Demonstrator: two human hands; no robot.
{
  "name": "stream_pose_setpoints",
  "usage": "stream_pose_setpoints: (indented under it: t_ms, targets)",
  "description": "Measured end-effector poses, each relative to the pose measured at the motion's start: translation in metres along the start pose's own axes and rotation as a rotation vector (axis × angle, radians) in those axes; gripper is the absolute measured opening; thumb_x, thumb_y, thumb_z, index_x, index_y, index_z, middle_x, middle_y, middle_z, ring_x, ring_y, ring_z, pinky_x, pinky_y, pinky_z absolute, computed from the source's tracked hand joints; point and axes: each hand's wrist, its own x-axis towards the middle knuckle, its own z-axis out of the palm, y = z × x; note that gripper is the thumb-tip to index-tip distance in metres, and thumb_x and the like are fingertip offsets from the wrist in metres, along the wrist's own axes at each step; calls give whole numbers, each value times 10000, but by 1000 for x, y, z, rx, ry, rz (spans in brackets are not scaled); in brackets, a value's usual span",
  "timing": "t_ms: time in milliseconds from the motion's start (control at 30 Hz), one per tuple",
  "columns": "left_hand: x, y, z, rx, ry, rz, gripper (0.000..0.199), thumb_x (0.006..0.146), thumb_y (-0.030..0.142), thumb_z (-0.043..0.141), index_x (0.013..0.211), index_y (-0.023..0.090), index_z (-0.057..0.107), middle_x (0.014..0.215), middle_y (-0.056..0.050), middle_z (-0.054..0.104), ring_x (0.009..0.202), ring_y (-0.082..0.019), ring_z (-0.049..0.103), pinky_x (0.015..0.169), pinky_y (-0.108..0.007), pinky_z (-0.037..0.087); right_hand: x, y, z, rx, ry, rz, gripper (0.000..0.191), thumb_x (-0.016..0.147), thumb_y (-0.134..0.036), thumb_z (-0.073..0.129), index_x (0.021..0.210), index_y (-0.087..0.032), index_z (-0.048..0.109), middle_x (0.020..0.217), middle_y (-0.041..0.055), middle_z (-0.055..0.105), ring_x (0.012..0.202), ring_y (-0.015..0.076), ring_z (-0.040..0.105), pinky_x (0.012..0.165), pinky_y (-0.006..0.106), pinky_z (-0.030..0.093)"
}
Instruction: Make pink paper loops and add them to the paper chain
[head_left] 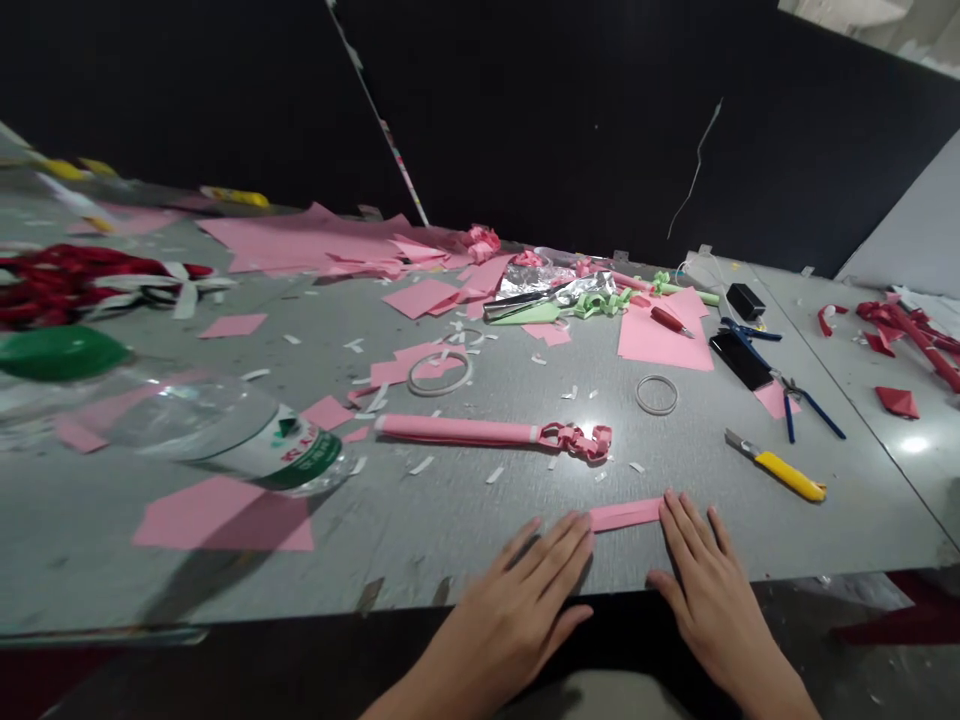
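Near the table's front edge lies a narrow folded strip of pink paper (627, 514). My left hand (531, 585) presses flat on its left end, fingers stretched out. On the strip's right end rest the fingertips of my right hand (702, 570), which is also open, with the thumb apart. Beyond the strip is a rolled pink paper tube (461, 430) with a curled pink paper chain (577, 441) at its right end. A yellow utility knife (787, 474) with its blade out lies to the right of my right hand.
A clear plastic bottle (225, 420) with a green cap stands at left. Tape rings (440, 373), pink sheets (300, 240), scissors (525, 298) and white scraps cover the table (390, 560). Blue-handled pliers (814, 410) and a black phone (740, 359) lie at right.
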Motion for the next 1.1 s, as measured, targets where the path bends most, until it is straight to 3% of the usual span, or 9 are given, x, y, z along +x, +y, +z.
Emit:
stream_pose_setpoints:
  t_ms: [200, 433, 567, 667, 767, 833, 967, 1100]
  targets:
    - [14, -4, 15, 39, -84, 86, 518, 1119, 445, 501, 1495, 99, 589, 1523, -165, 649, 1404, -286, 614, 1173, -439, 441, 7, 1, 3, 31, 16, -4, 748, 1130, -398, 486, 1754, -232, 109, 1715, 123, 424, 1557, 323, 468, 1222, 607, 459]
    - [27, -9, 13, 12, -99, -20, 353, 1112, 277, 477, 1392, 151, 651, 1341, -137, 733, 1221, -303, 699, 1069, -472, 517, 33, 16, -11, 66, 102, -19, 465, 1105, -270, 504, 1566, -219, 542, 1612, 127, 581, 1495, 323, 539, 1211, 615, 457]
    - [51, -21, -6, -10, -20, -4, 298, 1060, 220, 570, 1329, 167, 687, 1330, -153, 714, 1186, -309, 688, 1016, -462, 543, 78, 35, -36, 72, 152, -38, 357, 1075, -150, 508, 1390, -169, 673, 1385, 141, 734, 1277, 287, 675, 1117, 507, 524]
    - [92, -48, -18, -56, 60, 24, 286, 1072, 224, 561, 1316, 182, 702, 1312, -145, 721, 1148, -289, 688, 984, -448, 552, 128, 52, -52, -7, 37, -60, 369, 1001, -37, 536, 1304, -150, 712, 1294, 132, 755, 1183, 287, 678, 1018, 442, 537]
    - [137, -86, -11, -147, 110, 8, 224, 1087, 243, 559, 1206, 178, 737, 1130, -103, 771, 1009, -248, 705, 897, -397, 561, 177, 64, -52, -60, -161, -86, 234, 969, -83, 633, 1150, -158, 760, 1193, 137, 765, 1121, 288, 675, 969, 388, 515]
    - [154, -109, 5, -150, 175, -23, 209, 1083, 214, 554, 1118, 156, 751, 1053, -99, 780, 961, -253, 701, 881, -404, 553, 199, 69, -42, -76, -206, -59, 115, 966, -140, 678, 1037, -155, 767, 1156, 161, 760, 1099, 306, 675, 924, 374, 507]
    - [144, -131, 34, -126, 202, -65, 217, 1075, 184, 546, 1050, 144, 758, 974, -96, 767, 904, -268, 665, 830, -411, 511, 205, 74, -18, -32, -154, -17, 174, 1027, -129, 568, 1057, -150, 738, 1151, 176, 751, 1120, 314, 667, 954, 404, 488]
    - [129, -123, 34, -191, 219, -68, 226, 1094, 229, 547, 1183, 156, 741, 1044, -97, 759, 947, -254, 650, 844, -380, 461, 188, 76, -15, 404, 91, -105, 146, 1018, -194, 599, 1109, -229, 708, 1086, 91, 772, 1038, 268, 700, 984, 420, 512]
